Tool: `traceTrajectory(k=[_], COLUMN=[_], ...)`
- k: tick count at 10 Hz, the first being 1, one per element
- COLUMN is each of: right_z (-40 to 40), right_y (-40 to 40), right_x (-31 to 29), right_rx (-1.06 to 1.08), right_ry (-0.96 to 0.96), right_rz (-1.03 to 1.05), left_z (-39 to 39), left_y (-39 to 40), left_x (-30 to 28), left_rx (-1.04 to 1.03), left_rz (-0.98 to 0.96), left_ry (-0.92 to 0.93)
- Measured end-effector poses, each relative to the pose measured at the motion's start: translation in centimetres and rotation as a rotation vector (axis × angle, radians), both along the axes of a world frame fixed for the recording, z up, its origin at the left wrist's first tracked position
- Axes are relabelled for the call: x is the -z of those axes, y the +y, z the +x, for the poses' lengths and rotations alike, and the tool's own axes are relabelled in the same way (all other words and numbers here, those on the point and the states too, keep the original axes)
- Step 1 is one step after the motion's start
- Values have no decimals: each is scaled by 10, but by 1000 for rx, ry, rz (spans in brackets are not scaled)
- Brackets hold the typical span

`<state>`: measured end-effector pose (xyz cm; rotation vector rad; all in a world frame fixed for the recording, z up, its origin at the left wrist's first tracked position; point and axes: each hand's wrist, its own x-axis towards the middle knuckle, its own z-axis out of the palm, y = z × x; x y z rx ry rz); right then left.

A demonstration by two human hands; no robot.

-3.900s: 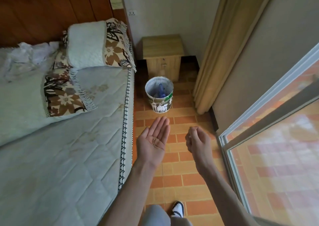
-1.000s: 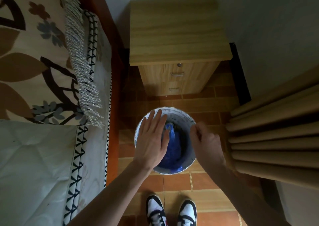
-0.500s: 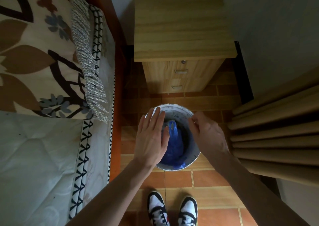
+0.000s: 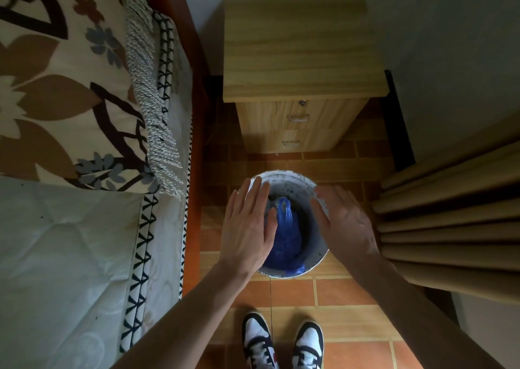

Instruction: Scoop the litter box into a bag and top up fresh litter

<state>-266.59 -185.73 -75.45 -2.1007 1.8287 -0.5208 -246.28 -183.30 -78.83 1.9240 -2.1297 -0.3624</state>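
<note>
**Hands spread over the bucket**

Both hands have flattened out since half a second ago: the right hand [image 4: 342, 225], which then had its fingers curled at the bucket's right rim, now lies with fingers straight and loosely spread, palm down, above that same rim. Over the left rim, the left hand [image 4: 249, 228] remains where it was, fingers straight and close together, thumb angled inward toward the bag. Neither hand holds anything; whether the palms actually touch the rim cannot be told from above.

Between the two hands sits the bucket [image 4: 292, 181], a round white pail with a stained inner wall, standing upright on the orange tiled floor [image 4: 332, 292]. Inside it lies a crumpled blue bag [image 4: 287, 236], its knotted or bunched top pointing toward the far rim, just beside the left thumb. No litter can be made out inside; the interior is dark.

Beyond the bucket stands a wooden nightstand [image 4: 298, 50] with two drawer handles on its front, set against the wall. To the left runs a bed [image 4: 70, 256] with a quilted pale cover, and on it a floral pillow [image 4: 62, 87] with a twisted-cord fringe hanging over the edge. Folded beige curtain [image 4: 450, 214] hangs at the right, near the right wrist. Two black-and-white shoes [image 4: 284, 343] stand on the tiles at the bottom, toes toward the bucket.
</note>
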Motion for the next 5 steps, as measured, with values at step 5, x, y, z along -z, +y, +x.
traceTrajectory(k=[5], right_z=[-5], right_y=[23], right_x=[-41], right_rx=[-89], right_ry=[216], right_rz=[29], left_z=[-15], left_y=[28], left_x=[-63], left_rx=[-47], left_rz=[-89], left_ry=[11])
